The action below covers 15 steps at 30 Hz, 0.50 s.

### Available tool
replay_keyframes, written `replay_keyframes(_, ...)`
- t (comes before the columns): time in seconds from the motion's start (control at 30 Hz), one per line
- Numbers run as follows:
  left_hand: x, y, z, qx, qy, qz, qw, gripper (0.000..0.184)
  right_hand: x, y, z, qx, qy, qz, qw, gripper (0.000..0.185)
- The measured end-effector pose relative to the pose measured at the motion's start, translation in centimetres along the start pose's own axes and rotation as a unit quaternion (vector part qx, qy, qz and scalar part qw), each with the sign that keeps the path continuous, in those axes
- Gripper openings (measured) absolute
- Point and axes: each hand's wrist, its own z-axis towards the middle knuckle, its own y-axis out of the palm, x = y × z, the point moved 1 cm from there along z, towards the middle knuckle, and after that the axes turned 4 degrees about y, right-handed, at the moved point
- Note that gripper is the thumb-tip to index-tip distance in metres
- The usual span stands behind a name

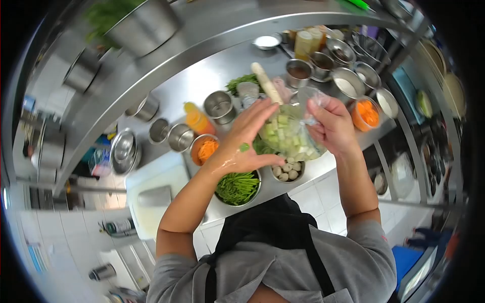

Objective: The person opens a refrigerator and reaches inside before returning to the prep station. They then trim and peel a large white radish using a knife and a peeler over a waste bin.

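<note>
My right hand (333,123) is closed round the gathered neck of a clear plastic bag (285,132) full of chopped pale green vegetable pieces. Beside the bag's left side, my left hand (243,139) has its fingers stretched out and its thumb spread; I cannot tell whether it touches the plastic. A scrap of green leaf sticks to the back of that hand, and the wrist looks wet. Just below the bag stands a metal bowl of small pale round balls (289,171). Cut green stalks (237,188) fill another bowl under my left wrist. Shredded carrot (207,150) lies in a container left of it.
A cleaver (155,196) rests on the white cutting board (159,174) at left. Behind the bag are a long white root (266,83) and leafy greens (242,83). Metal pots (220,106) and a second carrot tub (366,114) flank my hands. A steel shelf (212,43) runs overhead.
</note>
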Motion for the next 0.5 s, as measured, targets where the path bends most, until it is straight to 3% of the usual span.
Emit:
replay_keyframes(0.17,1.4,-2.7,-5.7,0.086,-0.027,0.158,0.983,0.097,0.6,9.1,3.2,-0.160,0.036,-0.119,0.979,0.022)
replay_keyframes(0.3,2.4,-5.9,-12.1,0.177,-0.058,0.169,0.968,0.065,3.2,16.6,4.3,-0.282,0.024,-0.189,0.940,0.020)
replay_keyframes(0.33,2.7,-6.5,-13.9,0.188,-0.070,0.178,0.963,0.065,3.9,18.5,4.5,-0.315,0.023,-0.220,0.923,0.019)
replay_keyframes(0.43,3.2,-8.5,-19.5,0.250,-0.142,0.149,0.946,0.031,7.1,24.0,3.7,-0.349,0.048,-0.237,0.905,0.019)
replay_keyframes(0.47,3.2,-9.4,-21.6,0.279,-0.125,0.180,0.935,0.018,8.7,25.5,3.8,-0.381,0.069,-0.230,0.893,0.016)
replay_keyframes(0.5,3.0,-10.2,-24.1,0.286,-0.131,0.181,0.932,0.018,10.2,26.9,3.7,-0.388,0.073,-0.232,0.889,0.016)
